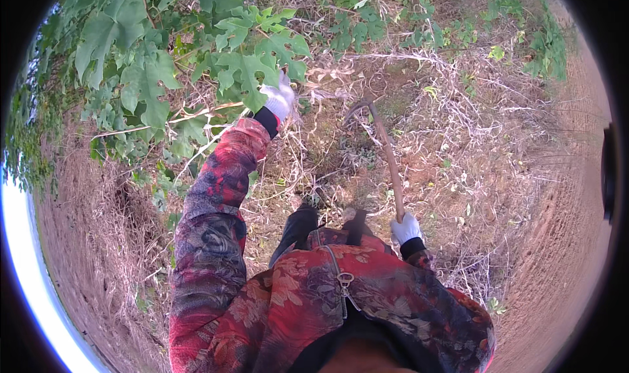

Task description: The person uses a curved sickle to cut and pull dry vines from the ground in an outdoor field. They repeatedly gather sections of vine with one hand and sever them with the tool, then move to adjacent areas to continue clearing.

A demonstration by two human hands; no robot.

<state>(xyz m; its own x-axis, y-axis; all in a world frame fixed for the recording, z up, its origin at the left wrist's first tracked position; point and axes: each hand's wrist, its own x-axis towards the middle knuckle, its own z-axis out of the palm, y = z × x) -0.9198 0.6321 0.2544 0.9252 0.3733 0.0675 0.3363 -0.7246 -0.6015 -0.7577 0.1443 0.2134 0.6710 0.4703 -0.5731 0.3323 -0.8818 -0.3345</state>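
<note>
My right hand [406, 229], in a white glove, is closed around the lower end of the wooden handle of a sickle [388, 162]. The tool points away from me, its curved dark blade [357, 108] over the dry vines. My left hand [280, 95], gloved too, reaches forward at the edge of a leafy green plant [245, 71]. Lobed leaves partly cover its fingers, so whether it grips a stem cannot be told. A pale dry stem [196, 113] runs left from near that wrist.
Dense green foliage [142, 73] fills the upper left. Tangled dry vines [457, 107] cover the ground ahead and to the right. Bare brown soil [555, 235] lies at the far right. My legs and feet [300, 225] stand among dry stalks.
</note>
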